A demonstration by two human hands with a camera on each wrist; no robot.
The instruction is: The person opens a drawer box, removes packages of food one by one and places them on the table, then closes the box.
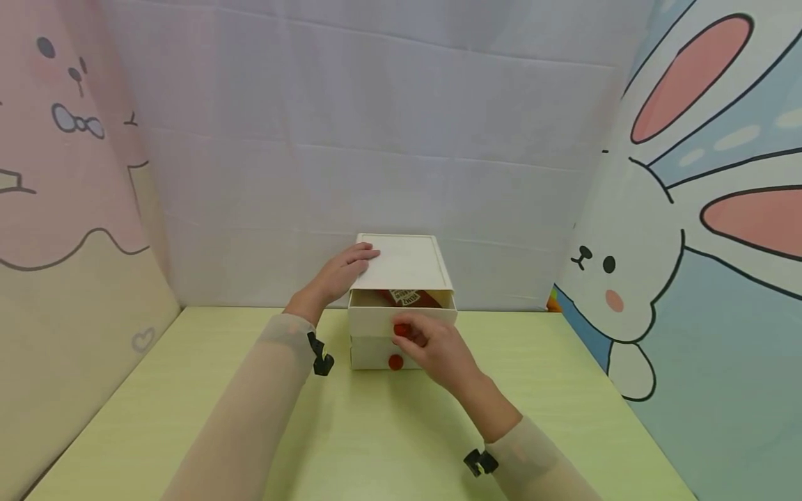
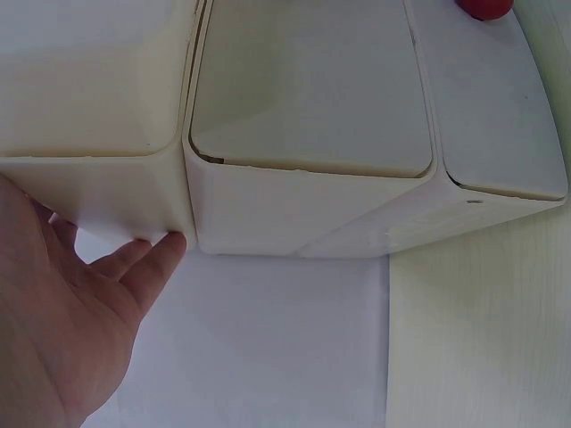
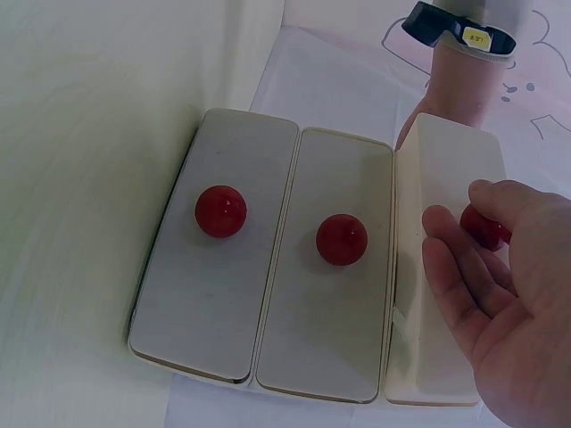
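A small white drawer cabinet (image 1: 404,261) with red round knobs stands at the back of the table. My left hand (image 1: 341,273) rests on its top at the left edge, fingers stretched out. With thumb and fingertips, my right hand (image 1: 441,348) pinches the red knob (image 3: 484,228) of the top drawer (image 1: 370,321). That drawer is pulled partway out. Inside it lies a dark red packet (image 1: 390,298) with white printing, mostly hidden by the drawer front. Two lower drawers, with a middle knob (image 3: 342,239) and a bottom knob (image 3: 220,211), are closed.
Pale green tabletop (image 1: 351,431) spreads in front of and beside the cabinet. A white cloth (image 1: 263,174) hangs right behind it. Printed cartoon panels flank the table, with a rabbit panel (image 1: 720,348) on the right.
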